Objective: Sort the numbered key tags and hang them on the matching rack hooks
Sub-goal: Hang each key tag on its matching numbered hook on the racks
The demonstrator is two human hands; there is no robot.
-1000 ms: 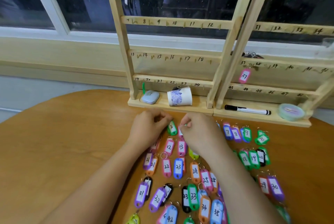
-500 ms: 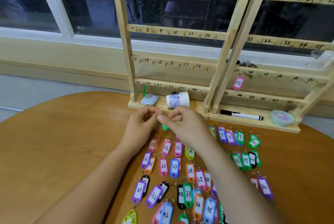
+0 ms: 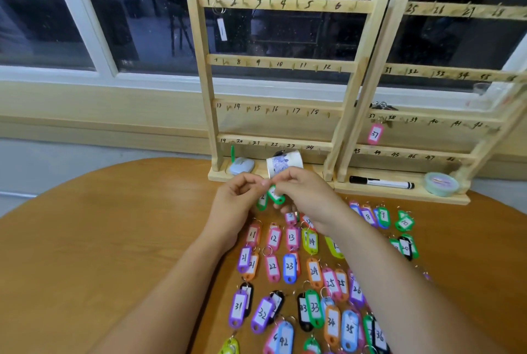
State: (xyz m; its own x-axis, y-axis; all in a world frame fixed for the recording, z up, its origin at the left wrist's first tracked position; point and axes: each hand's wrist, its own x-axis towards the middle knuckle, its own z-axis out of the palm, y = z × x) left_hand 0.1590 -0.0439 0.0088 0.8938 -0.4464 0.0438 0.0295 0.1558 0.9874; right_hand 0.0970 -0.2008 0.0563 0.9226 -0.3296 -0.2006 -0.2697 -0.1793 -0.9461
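Surface: rounded wooden counter [image 3: 114, 239] in front of a dark window [image 3: 142, 11] with a white frame.
Held tags: two green tags [image 3: 275, 195] hang side by side above the counter's far edge, just before the rack base; their numbers are hidden.
Left hand [image 3: 236, 205]: fingers curled, thumb and forefinger pinched together at the top of the green tags.
Right hand [image 3: 308, 196]: fingers curled likewise, its fingertips meeting the left hand's at the same spot, its lower fingers tucked beneath one tag. Which ring each hand has cannot be told.
Loose tags [image 3: 291, 268]: many coloured numbered tags lie in rough rows on the counter under and beside the forearms; 11 to 14, 21 to 26 and 31 to 36 can be read, with 8, 9 and 10 off to the right.
Left rack [image 3: 285, 4]: upright wooden frame with four hook rails numbered 1 to 24; a white-labelled tag [image 3: 222, 29] hangs at hook 1.
Right rack [image 3: 427, 74]: touching the left one, its rails numbered from 25 up; a pink tag 37 [image 3: 374, 134] hangs under its number.
Rack bases: a paper cup [image 3: 283, 164] on its side and a pale blue case [image 3: 241, 166] on the left base; a black-capped marker [image 3: 381, 182] and a round green tub [image 3: 441, 184] on the right base.
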